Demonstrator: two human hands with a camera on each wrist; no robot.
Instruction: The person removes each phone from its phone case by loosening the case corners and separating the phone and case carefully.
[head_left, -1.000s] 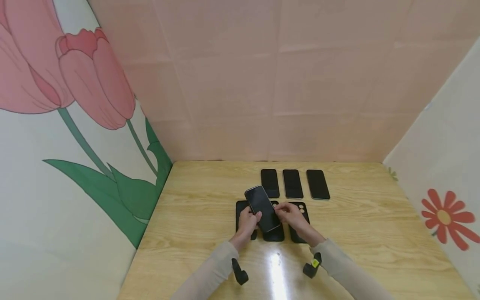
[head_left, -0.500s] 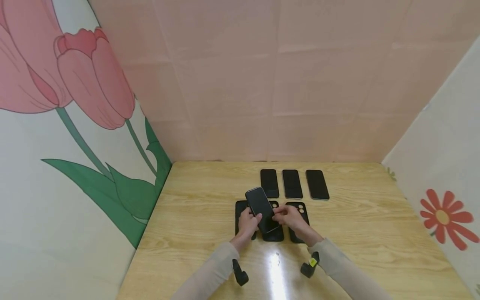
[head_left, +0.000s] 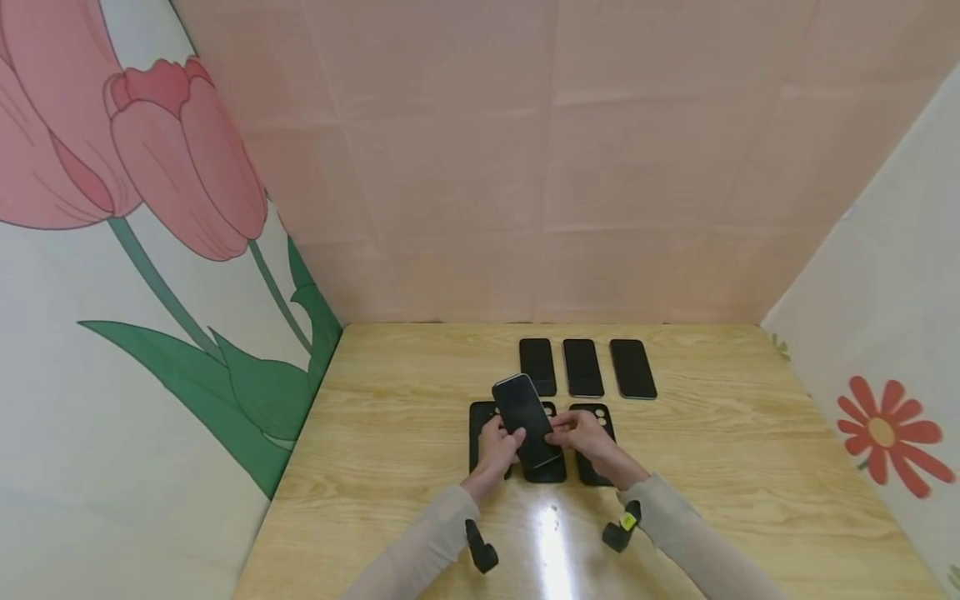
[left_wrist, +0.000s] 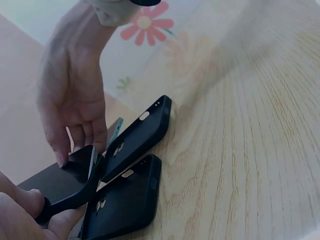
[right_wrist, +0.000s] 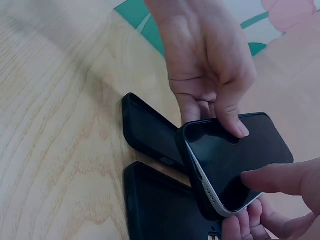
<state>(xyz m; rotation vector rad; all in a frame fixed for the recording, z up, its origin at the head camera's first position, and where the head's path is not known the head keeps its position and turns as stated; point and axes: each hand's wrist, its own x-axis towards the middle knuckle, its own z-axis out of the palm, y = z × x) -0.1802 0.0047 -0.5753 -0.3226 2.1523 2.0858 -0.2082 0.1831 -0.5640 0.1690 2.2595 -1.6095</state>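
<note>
My left hand (head_left: pixel 497 450) grips a dark-screened phone (head_left: pixel 525 417) by its left edge, with the thumb over the front. A black phone case (right_wrist: pixel 197 197) wraps part of this phone. At one end the phone's light edge (right_wrist: pixel 215 197) stands out of the case, as the right wrist view shows. My right hand (head_left: pixel 588 437) pinches the opposite side, its thumb on the screen and its fingers beneath. Below both hands lie more black cases: a left case (head_left: pixel 480 417), a middle case (head_left: pixel 547 473) partly covered by the phone, and a right case (head_left: pixel 592 471).
Three phones lie in a row behind the cases: a left phone (head_left: pixel 537 367), a centre phone (head_left: pixel 583 367) and a right phone (head_left: pixel 633 368). They rest on a wood-grain table (head_left: pixel 405 400), which meets a pink back wall covering (head_left: pixel 450 208) and flower-patterned side panels.
My right fingers have shifted slightly from the phone's side edge, so the thumb now lies on the screen near the lower corner. The left hand keeps its hold; the phone has barely moved.
</note>
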